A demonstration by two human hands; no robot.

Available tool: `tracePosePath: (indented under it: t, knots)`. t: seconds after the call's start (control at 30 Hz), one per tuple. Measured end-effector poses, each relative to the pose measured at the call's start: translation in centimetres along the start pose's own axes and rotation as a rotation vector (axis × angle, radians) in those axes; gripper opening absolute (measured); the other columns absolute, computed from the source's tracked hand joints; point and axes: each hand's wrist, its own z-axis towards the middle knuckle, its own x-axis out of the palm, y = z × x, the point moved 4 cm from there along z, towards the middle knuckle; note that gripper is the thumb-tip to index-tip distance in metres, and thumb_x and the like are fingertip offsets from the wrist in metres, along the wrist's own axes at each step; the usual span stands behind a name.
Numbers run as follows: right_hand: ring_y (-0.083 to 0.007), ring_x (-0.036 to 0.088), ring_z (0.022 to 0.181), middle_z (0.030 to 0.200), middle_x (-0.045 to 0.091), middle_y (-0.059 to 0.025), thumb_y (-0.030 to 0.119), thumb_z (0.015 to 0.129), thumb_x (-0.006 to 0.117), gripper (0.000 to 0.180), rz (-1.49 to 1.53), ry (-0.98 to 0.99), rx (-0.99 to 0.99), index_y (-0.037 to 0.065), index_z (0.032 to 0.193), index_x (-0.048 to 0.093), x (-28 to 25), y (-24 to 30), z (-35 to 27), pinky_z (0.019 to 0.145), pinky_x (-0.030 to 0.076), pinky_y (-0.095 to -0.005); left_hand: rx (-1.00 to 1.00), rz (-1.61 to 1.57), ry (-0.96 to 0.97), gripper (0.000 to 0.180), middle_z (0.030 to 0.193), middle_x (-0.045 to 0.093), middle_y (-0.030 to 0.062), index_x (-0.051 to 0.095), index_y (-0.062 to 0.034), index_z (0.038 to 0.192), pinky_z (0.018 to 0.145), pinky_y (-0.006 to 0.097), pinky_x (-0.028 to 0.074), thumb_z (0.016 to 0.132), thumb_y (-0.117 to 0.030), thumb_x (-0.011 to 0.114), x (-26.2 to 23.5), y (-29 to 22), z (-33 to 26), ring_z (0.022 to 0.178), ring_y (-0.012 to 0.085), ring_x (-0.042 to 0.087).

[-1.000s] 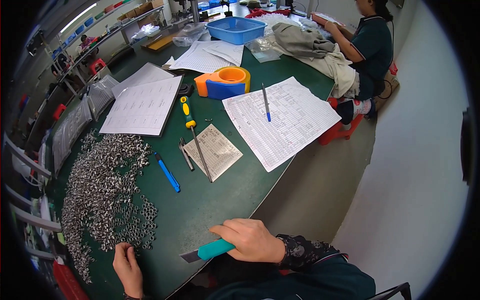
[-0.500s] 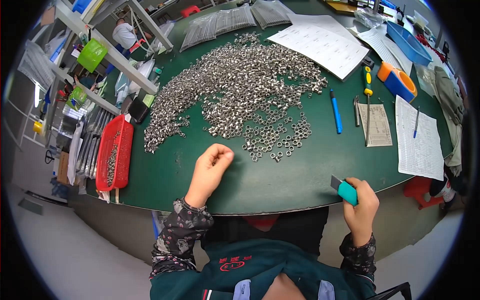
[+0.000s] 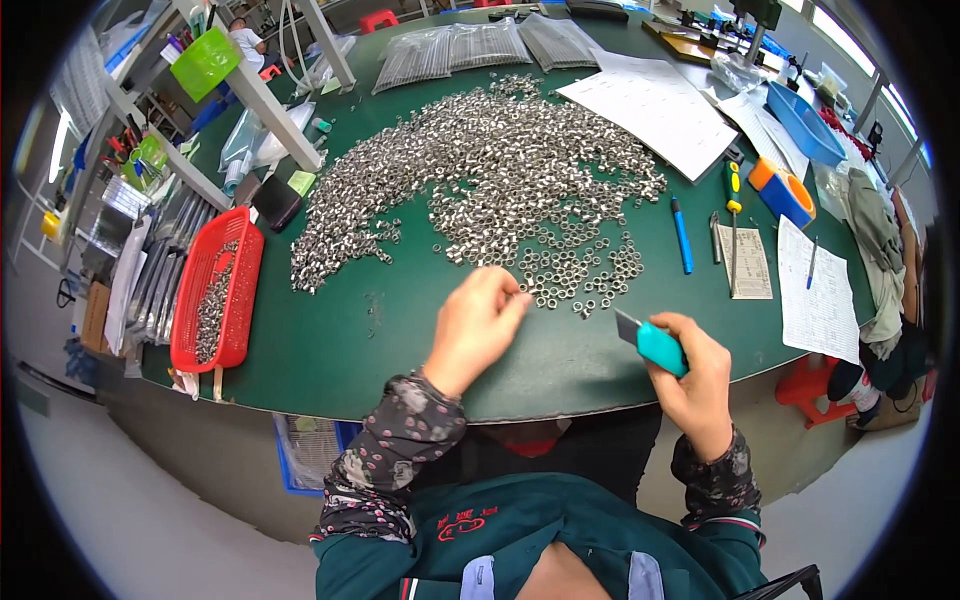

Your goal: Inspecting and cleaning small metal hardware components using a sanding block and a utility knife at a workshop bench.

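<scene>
Since half a second ago, left hand (image 3: 478,328) has slid right to the near edge of the spread of small silver metal nuts (image 3: 500,185), fingertips pinched narrow; right hand (image 3: 700,375) grips a teal-handled scraper (image 3: 652,343) near the green table's (image 3: 350,340) edge.

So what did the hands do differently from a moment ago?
The left hand moved forward from the table edge to the near fringe of the heap of small silver metal rings, fingertips pinching there. The right hand kept its grip on the teal-handled scraper tool, lifting it slightly. The red plastic basket and blue pen stayed put.
</scene>
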Motion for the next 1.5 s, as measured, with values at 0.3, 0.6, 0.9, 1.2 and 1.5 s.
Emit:
tracePosePath:
  t: [0.3, 0.6, 0.9, 1.2, 1.5]
  knots:
    - [-0.0283, 0.056, 0.087, 0.095, 0.055, -0.0146, 0.003, 0.075, 0.057, 0.036, 0.498, 0.286, -0.062, 0.002, 0.109, 0.045, 7.9, 2.2, 9.5, 0.075, 0.044, -0.0352, -0.282, -1.244, -0.129, 0.007, 0.079, 0.053, 0.0043, 0.050, -0.0049, 0.093, 0.037, 0.014, 0.023, 0.086, -0.006, 0.050, -6.1, 6.7, -0.5, 0.047, 0.0000, 0.030]
    - [-0.0286, 0.055, 0.065, 0.078, 0.054, -0.0131, 0.005, 0.075, 0.060, 0.032, 0.295, 0.269, -0.265, 0.004, 0.107, 0.054, 9.8, 1.9, 7.6, 0.057, 0.044, -0.0353, -0.368, -1.480, -0.038, 0.010, 0.080, 0.051, 0.0017, 0.052, -0.0072, 0.098, 0.038, 0.014, 0.023, 0.090, -0.011, 0.048, -5.0, 8.1, -0.6, 0.048, 0.0016, 0.030]
    - [-0.0281, 0.053, 0.068, 0.077, 0.049, -0.0118, 0.013, 0.075, 0.062, 0.043, 0.345, 0.460, -0.203, 0.008, 0.116, 0.051, 10.7, 2.1, 7.1, 0.060, 0.043, -0.0362, -0.408, -1.421, -0.031, 0.010, 0.082, 0.052, 0.0014, 0.052, -0.0063, 0.098, 0.039, 0.014, 0.023, 0.089, -0.010, 0.048, -4.8, 8.3, -0.6, 0.049, 0.0012, 0.030]
    - [-0.0298, 0.056, 0.066, 0.073, 0.055, -0.0137, 0.017, 0.078, 0.059, 0.039, 0.318, 0.589, -0.174, 0.009, 0.115, 0.054, 10.9, 2.0, 7.2, 0.060, 0.044, -0.0376, -0.435, -1.349, -0.041, 0.010, 0.077, 0.053, -0.0007, 0.054, -0.0058, 0.096, 0.039, 0.014, 0.023, 0.089, -0.012, 0.051, -4.7, 8.4, -0.6, 0.047, 0.0008, 0.030]
    - [-0.0301, 0.056, 0.067, 0.073, 0.055, -0.0141, 0.017, 0.078, 0.058, 0.039, 0.374, 0.643, -0.172, 0.007, 0.116, 0.054, 11.3, 2.0, 7.0, 0.061, 0.044, -0.0387, -0.379, -1.312, 0.005, 0.010, 0.071, 0.053, -0.0011, 0.056, -0.0047, 0.094, 0.039, 0.015, 0.022, 0.088, -0.012, 0.053, -4.5, 8.2, -0.8, 0.045, 0.0002, 0.029]
